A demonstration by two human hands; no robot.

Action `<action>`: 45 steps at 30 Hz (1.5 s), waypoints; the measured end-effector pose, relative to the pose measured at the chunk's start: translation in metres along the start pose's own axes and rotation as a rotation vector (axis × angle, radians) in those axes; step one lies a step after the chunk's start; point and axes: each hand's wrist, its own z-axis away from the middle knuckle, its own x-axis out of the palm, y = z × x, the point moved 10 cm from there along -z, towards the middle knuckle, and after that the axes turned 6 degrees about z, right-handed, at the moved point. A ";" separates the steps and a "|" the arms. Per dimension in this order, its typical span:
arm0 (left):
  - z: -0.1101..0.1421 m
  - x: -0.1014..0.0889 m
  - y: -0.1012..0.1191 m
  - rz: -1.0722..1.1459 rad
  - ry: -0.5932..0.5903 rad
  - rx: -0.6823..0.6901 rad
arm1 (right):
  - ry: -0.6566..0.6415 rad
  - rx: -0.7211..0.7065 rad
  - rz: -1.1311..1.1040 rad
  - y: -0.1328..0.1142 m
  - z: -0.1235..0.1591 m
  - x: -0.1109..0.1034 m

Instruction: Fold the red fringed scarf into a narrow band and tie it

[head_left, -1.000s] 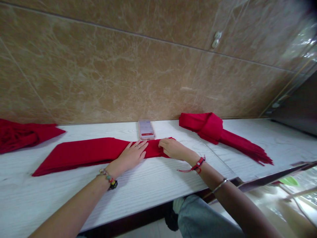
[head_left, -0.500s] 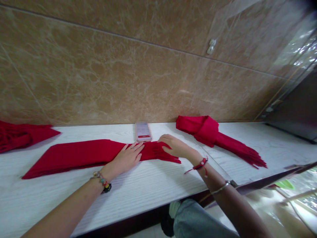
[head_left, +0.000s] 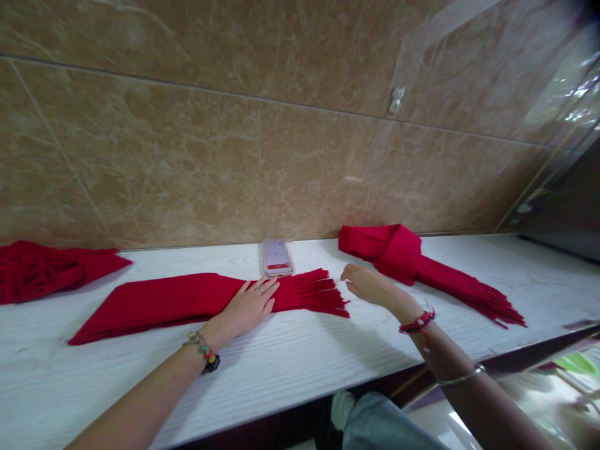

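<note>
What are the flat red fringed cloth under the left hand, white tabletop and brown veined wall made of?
Flat red fringed cloth: matt, probably woven or knitted, given its folds and tassels. White tabletop: perhaps smooth laminate, from its grain lines. Brown veined wall: seemingly polished tile or stone, with glossy sheen and marbling.

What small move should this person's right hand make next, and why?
Perhaps reach the right hand to the fringe and straighten its strands: their ends lie uneven and spread, the right hand is just off them, and the left hand rests on the scarf.
</note>
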 end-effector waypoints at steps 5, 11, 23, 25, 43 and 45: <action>0.001 -0.003 0.002 -0.004 -0.006 -0.006 | 0.199 -0.306 -0.240 -0.089 -0.004 -0.021; 0.003 -0.004 0.005 0.002 -0.037 -0.005 | 0.063 -0.495 -0.195 -0.107 0.008 0.001; 0.001 -0.002 0.002 0.022 0.011 0.003 | 0.171 -0.235 -0.230 -0.069 0.008 -0.043; 0.002 -0.002 0.003 0.014 0.002 -0.003 | 0.156 -0.274 -0.257 -0.098 0.002 -0.034; 0.001 0.000 0.001 0.012 0.037 0.012 | 0.012 -0.014 -0.186 -0.039 -0.006 0.008; 0.001 -0.001 0.001 0.005 0.025 0.005 | -0.022 -0.099 -0.246 -0.061 -0.025 0.009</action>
